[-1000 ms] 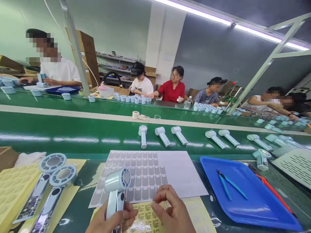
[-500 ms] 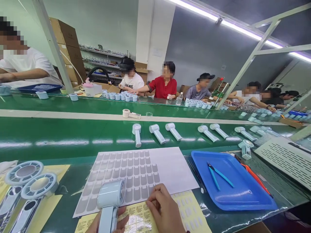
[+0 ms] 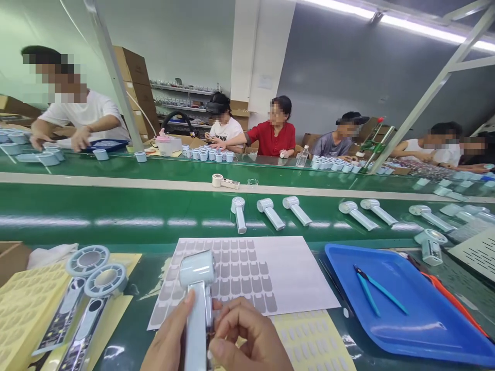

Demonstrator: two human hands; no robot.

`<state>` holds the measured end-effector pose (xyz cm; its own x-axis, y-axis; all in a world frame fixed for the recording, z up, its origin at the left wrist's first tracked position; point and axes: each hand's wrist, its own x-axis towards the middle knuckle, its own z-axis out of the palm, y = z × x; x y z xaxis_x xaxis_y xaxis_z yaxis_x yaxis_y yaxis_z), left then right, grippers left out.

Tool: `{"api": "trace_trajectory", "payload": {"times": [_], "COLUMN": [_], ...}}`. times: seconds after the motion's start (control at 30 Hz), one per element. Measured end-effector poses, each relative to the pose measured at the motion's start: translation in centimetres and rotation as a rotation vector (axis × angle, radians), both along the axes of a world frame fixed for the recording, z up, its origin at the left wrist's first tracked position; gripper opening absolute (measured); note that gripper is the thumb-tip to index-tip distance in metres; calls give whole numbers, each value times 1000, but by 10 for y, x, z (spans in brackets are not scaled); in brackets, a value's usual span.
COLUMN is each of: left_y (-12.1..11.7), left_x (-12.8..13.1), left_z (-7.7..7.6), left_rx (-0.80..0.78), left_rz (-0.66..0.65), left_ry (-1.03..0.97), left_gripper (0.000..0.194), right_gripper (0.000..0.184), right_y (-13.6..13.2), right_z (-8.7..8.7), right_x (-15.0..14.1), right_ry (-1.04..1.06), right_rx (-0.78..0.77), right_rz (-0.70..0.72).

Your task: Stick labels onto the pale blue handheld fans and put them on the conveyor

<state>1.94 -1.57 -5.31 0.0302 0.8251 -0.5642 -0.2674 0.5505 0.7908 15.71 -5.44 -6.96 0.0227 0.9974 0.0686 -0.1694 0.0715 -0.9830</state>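
Both hands meet on the fan (image 3: 197, 304). My left hand (image 3: 170, 342) wraps its handle, which stands straight up, head on top. My right hand (image 3: 247, 337) pinches at the handle's right side, touching it.

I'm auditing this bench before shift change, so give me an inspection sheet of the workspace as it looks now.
Surface: green bench, conveyor belt behind.
Job's things: pale blue handheld fan; white sticker sheet; yellow label sheet.
Clutter: two open fan halves; blue tray holding blue tweezers; finished fans on belt.
Grips: left hand holds the fan handle; right hand pinches at it.
Cables: nothing seen.
Surroundings: people seated across; cartons.
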Motion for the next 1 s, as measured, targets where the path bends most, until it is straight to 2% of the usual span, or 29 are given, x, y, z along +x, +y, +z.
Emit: {"api": "trace_trajectory", "payload": {"times": [0.07, 0.2, 0.37, 0.57, 0.7, 0.8, 0.9, 1.0], "left_y": [4, 9, 10, 12, 15, 18, 25, 41], "left_x": [1, 3, 7, 5, 6, 8, 6, 1], "left_z": [1, 1, 9, 7, 8, 13, 19, 22], "left_rx": [-32, 10, 8, -42, -52, -77, -83, 39], "left_rz": [63, 155, 218, 290, 219, 190, 65, -67], "left_ry": [-50, -59, -7, -24, -178, -307, -341, -284], "left_gripper": [32, 25, 24, 20, 25, 22, 24, 24], "right_gripper": [4, 9, 12, 14, 17, 13, 8, 23], "right_y": [6, 15, 20, 23, 23, 21, 21, 30], "right_z": [8, 19, 28, 30, 18, 11, 9, 5], "right_x": [-5, -7, -8, -8, -13, -16, -8, 21], "right_ry": [-85, -174, -228, -313, -438, -381, -294, -455], "right_rx": [3, -11, -82, -60, 121, 232, 264, 214], "right_rz": [23, 37, 100, 100, 31, -32, -184, -324]}}
